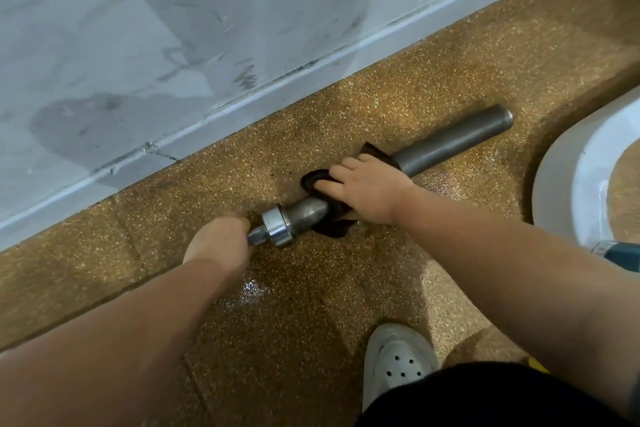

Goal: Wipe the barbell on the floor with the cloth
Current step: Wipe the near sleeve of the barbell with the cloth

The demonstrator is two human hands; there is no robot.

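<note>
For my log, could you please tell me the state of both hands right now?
Left hand: closed round the barbell shaft.
Right hand: closed on the cloth around the barbell.

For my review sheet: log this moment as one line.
left hand: grips barbell shaft beside collar | right hand: holds cloth around barbell sleeve | barbell: on floor | stage: wiping

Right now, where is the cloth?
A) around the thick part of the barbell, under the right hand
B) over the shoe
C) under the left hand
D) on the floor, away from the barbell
A: the dark cloth lies around the barbell under the right hand; the left hand grips the thin end.
</note>
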